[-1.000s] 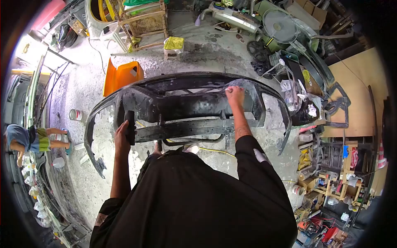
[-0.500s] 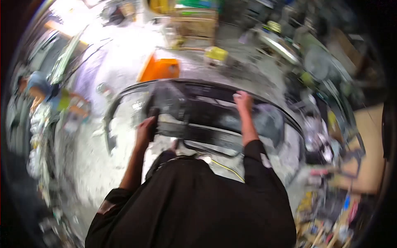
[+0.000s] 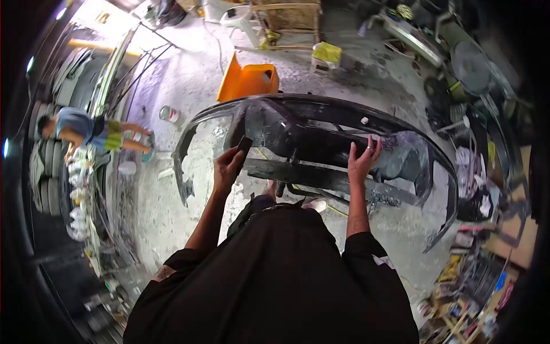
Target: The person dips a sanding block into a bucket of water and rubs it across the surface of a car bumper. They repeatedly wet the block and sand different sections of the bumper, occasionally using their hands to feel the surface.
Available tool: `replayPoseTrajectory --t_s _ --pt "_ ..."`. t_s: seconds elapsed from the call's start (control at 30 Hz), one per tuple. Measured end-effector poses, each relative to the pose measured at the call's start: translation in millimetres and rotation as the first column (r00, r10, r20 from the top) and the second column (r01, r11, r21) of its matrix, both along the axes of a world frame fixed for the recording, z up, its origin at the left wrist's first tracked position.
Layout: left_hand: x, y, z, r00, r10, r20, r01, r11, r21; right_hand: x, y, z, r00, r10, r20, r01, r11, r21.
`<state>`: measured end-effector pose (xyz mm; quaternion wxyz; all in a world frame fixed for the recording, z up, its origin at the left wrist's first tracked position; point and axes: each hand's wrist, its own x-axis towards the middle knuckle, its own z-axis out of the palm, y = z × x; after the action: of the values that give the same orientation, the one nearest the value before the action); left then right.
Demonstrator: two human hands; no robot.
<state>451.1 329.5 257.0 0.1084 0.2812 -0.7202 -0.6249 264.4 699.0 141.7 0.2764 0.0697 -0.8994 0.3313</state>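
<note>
In front of me is a black car bumper [image 3: 326, 146], its long curved edge on the far side. My left hand [image 3: 227, 167] is closed round a flat, dark rectangular block [image 3: 244, 145], held over the bumper's left part. Fingers apart, my right hand [image 3: 362, 161] is over the bumper's right half and holds nothing. A small white lump [image 3: 364, 120] lies on the bumper's upper edge, just beyond my right fingertips. Grey, scuffed patches show on the bumper's right end.
An orange plastic piece [image 3: 252, 80] lies behind the bumper. Beyond it are a white plastic chair [image 3: 242, 26] and a stool with a yellow top [image 3: 326, 53]. Another person [image 3: 86, 129] stands at the left by a cluttered rack. Tools and parts [image 3: 467, 298] crowd the right side.
My right hand has come back from the bumper's far edge, and its fingers have opened. The white lump now lies on the bumper. My left hand still grips the dark block. The view has shifted.
</note>
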Motion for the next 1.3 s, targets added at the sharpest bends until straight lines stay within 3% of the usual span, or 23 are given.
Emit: replayPoseTrajectory --t_s 0.07,0.13,0.17,0.3,0.4,0.43,0.5,0.53,0.7,0.83,0.93,0.97,1.03,1.13,1.3 --pt "-33.4 -6.6 -7.6 0.996 -0.069 -0.058 0.068 0.998 -0.015 15.6 -6.1 -8.7 0.986 -0.147 0.076 0.149 0.989 -0.014" --pt "-69.3 -10.3 -3.8 0.958 -0.286 0.023 0.266 0.856 -0.443 23.3 -18.9 -13.8 0.942 -0.274 0.195 0.293 0.953 -0.076" --pt "-86.2 -8.8 -2.3 0.947 -0.32 0.036 0.304 0.85 -0.43 25.0 -24.2 -15.5 0.882 -0.361 0.304 0.413 0.902 -0.127" --pt "-156.2 -7.9 -18.5 0.84 -0.542 0.023 0.49 0.741 -0.458 15.0 -53.0 -39.2 0.737 -0.494 0.46 0.622 0.763 -0.178" --pt "-193.3 -1.5 -23.8 0.722 -0.688 0.068 0.594 0.566 -0.572 -13.5 -74.3 -36.2 0.547 -0.57 0.613 0.8 0.571 -0.183" --pt "-202.5 -3.6 -30.5 0.708 -0.703 0.068 0.613 0.564 -0.553 -23.9 -80.8 -26.7 0.526 -0.591 0.612 0.814 0.558 -0.162" --pt "-218.6 -8.2 -46.1 0.56 -0.828 0.032 0.646 0.412 -0.643 -40.6 -89.6 -15.3 0.362 -0.624 0.693 0.911 0.394 -0.121" --pt "-222.0 -7.7 -50.5 0.534 -0.845 0.017 0.663 0.406 -0.629 -45.7 -93.2 -22.4 0.322 -0.684 0.655 0.93 0.356 -0.086" --pt "-233.5 -21.2 -50.7 0.475 -0.88 0.012 0.745 0.395 -0.537 -48.2 -103.6 -35.2 0.299 -0.803 0.516 0.947 0.317 -0.056" --pt "-248.6 -18.7 -47.4 0.487 -0.872 -0.045 0.729 0.434 -0.529 -48.2 -102.0 -35.7 0.297 -0.798 0.524 0.95 0.301 -0.081" --pt "-244.5 13.5 -54.9 0.404 -0.912 0.064 0.793 0.315 -0.522 -48.2 -103.2 -35.4 0.319 -0.79 0.523 0.946 0.3 -0.124" --pt "-248.0 30.4 -63.1 0.371 -0.929 0.013 0.743 0.288 -0.604 -47.5 -104.8 -35.3 0.311 -0.788 0.532 0.948 0.296 -0.116" --pt "-256.4 48.5 -71.5 0.43 -0.903 -0.008 0.749 0.361 -0.556 -49.5 -105.5 -30.3 0.298 -0.795 0.528 0.949 0.305 -0.077" --pt "-245.9 18.2 -61.0 0.416 -0.908 0.049 0.826 0.355 -0.439 -49.3 -108.6 -24.2 0.302 -0.777 0.552 0.948 0.308 -0.086" --pt "-250.8 45.5 -65.6 0.416 -0.908 0.04 0.791 0.34 -0.508 -46.0 -102.8 -41.2 0.346 -0.795 0.498 0.936 0.333 -0.118"
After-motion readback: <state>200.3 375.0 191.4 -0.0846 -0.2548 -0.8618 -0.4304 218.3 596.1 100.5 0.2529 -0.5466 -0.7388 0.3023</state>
